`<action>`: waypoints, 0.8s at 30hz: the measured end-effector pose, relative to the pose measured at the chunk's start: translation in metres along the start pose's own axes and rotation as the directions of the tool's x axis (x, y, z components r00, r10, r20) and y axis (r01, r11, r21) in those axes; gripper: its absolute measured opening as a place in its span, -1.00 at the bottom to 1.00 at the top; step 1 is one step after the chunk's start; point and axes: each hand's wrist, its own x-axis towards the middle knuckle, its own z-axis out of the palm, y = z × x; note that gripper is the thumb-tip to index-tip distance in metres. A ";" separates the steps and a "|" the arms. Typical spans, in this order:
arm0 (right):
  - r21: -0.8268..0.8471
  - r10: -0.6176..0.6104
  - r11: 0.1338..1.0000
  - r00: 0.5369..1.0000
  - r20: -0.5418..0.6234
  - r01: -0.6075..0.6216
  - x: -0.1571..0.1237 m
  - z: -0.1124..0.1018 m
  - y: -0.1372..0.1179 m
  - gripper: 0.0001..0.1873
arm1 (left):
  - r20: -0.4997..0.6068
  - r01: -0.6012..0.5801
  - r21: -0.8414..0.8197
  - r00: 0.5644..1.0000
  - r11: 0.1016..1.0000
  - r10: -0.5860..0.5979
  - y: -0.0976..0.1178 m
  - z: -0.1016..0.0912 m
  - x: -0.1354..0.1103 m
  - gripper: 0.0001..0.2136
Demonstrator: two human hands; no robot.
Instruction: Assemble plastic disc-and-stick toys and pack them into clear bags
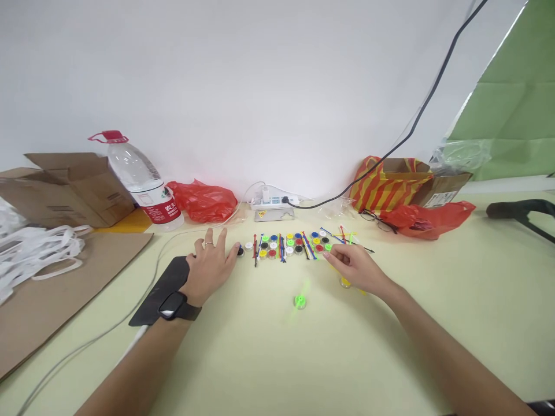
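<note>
My left hand [211, 261], a ring and a dark watch on it, lies with fingers spread on the table. Its thumb is close to a dark round disc [240, 252]. My right hand [353, 264] is closed in a pinch beside the right end of a group of coloured discs [289, 251]; whatever is between its fingertips is hidden. Coloured plastic arrows [281, 248] lie among the discs. Nearer me stands a green spinner [300, 301], its arrow smeared by motion. A yellow spinner [345, 282] shows partly under my right hand.
A black tablet-like slab [162, 292] lies by my left wrist. Behind are a large bottle [145, 188], red plastic bags [203, 201], a power strip [273, 200] and a striped bag [385, 188]. A cardboard box [82, 188] stands left. A grey cable [108, 329] crosses the table.
</note>
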 end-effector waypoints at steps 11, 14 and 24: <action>-0.030 -0.022 0.999 1.000 -0.008 0.022 -0.001 -0.001 -0.001 -0.49 | 0.123 0.136 0.047 0.982 0.990 -0.141 -0.039 -0.011 0.013 -0.29; -0.034 -0.026 0.999 1.000 -0.011 0.026 0.000 -0.002 -0.001 -0.49 | 0.173 0.155 0.025 0.972 0.988 -0.157 -0.066 -0.004 0.024 -0.19; -0.029 -0.029 0.999 0.999 -0.015 0.028 -0.001 -0.004 -0.005 -0.50 | 0.175 0.055 -0.014 0.983 0.998 -0.052 -0.110 0.013 0.047 -0.09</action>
